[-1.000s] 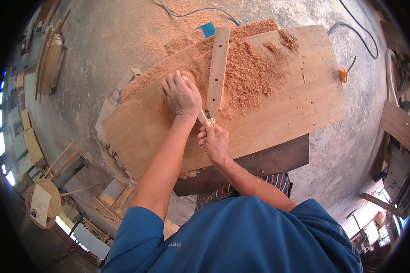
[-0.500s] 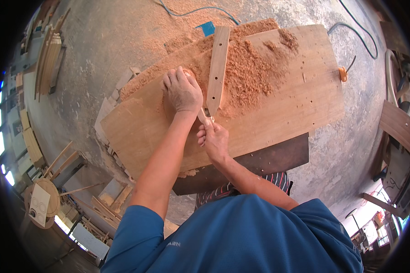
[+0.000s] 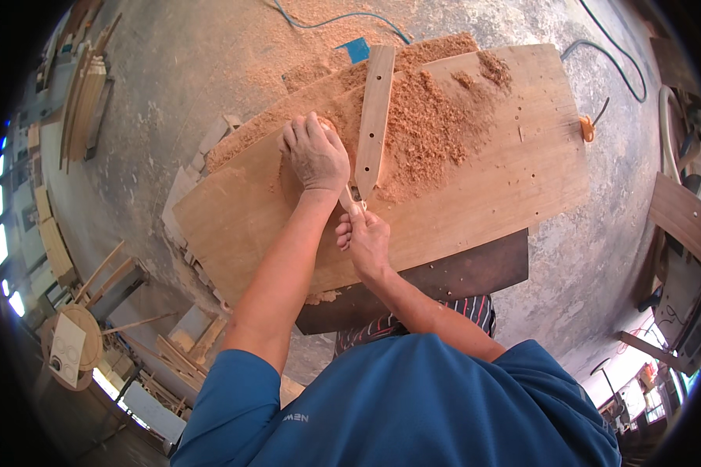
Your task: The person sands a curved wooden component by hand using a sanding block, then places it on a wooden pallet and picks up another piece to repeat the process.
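A narrow, pale piece of wood runs between my two hands. My left hand is closed over its far part, fingers curled down, so most of the piece is hidden under the palm. My right hand grips its near end, the index finger and thumb pressed against it. Just right of the piece, a wooden strip with several dark holes and a pointed near end lies across the large wooden board. Reddish sawdust is heaped beside the strip.
Under the board's near edge shows a dark panel. An orange clamp handle sits at the right edge. A blue scrap and cables lie on the floor. Stacked wood strips and a round stool stand to the left.
Both hands keep their hold on the pale wooden piece, with hardly any movement. The whole view has shifted very slightly.
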The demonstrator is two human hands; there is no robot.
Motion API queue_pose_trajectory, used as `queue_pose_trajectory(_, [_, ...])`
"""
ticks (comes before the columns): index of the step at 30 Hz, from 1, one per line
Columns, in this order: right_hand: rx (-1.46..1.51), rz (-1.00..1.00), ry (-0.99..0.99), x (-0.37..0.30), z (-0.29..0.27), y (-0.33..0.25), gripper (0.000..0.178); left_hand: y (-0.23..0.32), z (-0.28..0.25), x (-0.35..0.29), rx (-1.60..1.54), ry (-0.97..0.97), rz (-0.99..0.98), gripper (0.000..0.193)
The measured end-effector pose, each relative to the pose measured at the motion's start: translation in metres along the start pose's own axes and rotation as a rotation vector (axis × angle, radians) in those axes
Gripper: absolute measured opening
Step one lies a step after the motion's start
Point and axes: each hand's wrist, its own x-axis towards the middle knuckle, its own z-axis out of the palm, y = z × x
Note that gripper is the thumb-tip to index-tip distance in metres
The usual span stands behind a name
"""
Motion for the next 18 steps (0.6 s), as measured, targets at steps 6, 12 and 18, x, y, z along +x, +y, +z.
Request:
queue_pose_trajectory(6, [0.016, 0.001, 0.003, -0.0016, 0.0013, -0.0003, 0.033, -0.0013, 0.0003, 0.0009, -0.004, 0.016, 0.024, 0.032])
queue_pose_trajectory(12, [0.026, -0.006, -0.005, -0.0019, 0.0019, 0.0012, 0.032, -0.0025, 0.0004, 0.0009, -0.005, -0.003, 0.003, 0.032])
queue_pose_trajectory(18, [0.041, 0.006, -0.014, -0.001, 0.0024, 0.0035, 0.032, -0.0005, -0.0018, 0.0035, -0.018, -0.035, 0.016, 0.033])
